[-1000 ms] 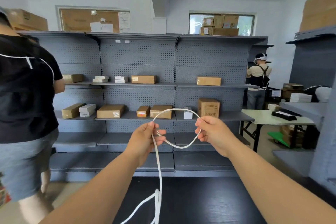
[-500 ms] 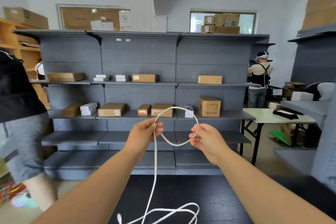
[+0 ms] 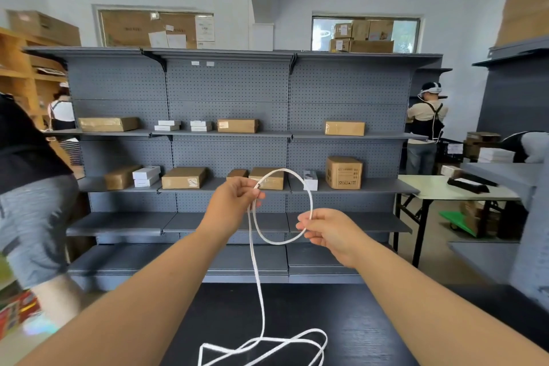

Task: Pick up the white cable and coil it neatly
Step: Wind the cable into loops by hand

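your right hand (image 3: 329,232) lowered, fingertips pinching white cable (image 3: 279,243) loop, your left hand (image 3: 234,202) gripping its top, slack on table (image 3: 386,330)

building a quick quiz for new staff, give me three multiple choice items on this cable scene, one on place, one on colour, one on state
1. Where does the slack of the white cable lie? A on the dark table; B on a shelf; C in a box.
2. What colour is the shelving behind? A red; B grey; C yellow.
3. How far is the coiling? A fully coiled; B untouched; C one loop held between the left hand and right hand.
Answers: 1 A, loose strands rest on the tabletop; 2 B, its pegboard panels are grey; 3 C, both hands pinch a single loop while the rest hangs.
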Action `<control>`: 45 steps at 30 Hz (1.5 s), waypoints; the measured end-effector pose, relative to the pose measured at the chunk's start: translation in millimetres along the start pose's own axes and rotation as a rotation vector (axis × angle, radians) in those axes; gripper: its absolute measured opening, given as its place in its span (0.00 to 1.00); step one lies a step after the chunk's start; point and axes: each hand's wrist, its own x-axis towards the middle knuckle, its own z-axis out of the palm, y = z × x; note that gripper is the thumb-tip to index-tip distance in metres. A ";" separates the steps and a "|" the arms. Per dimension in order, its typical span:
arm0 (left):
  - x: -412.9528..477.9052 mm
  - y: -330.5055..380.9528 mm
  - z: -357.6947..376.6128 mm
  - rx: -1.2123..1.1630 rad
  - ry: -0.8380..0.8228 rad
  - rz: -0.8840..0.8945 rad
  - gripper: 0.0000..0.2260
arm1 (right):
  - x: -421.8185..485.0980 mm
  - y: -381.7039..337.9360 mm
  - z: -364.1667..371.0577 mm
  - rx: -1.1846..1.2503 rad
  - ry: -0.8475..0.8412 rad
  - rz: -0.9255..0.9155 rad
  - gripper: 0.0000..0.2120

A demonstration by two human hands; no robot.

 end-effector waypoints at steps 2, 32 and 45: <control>2.7 2.7 -2.1 -0.013 -0.004 -0.009 0.05 | 0.7 -2.3 1.1 0.050 -0.011 0.004 0.16; 7.5 24.3 7.0 0.440 -0.194 0.163 0.01 | 8.4 -48.3 6.6 -0.668 0.074 -0.604 0.08; 4.6 5.5 -3.9 0.180 -0.402 -0.117 0.05 | 8.7 -56.9 -13.6 -0.637 0.110 -0.587 0.06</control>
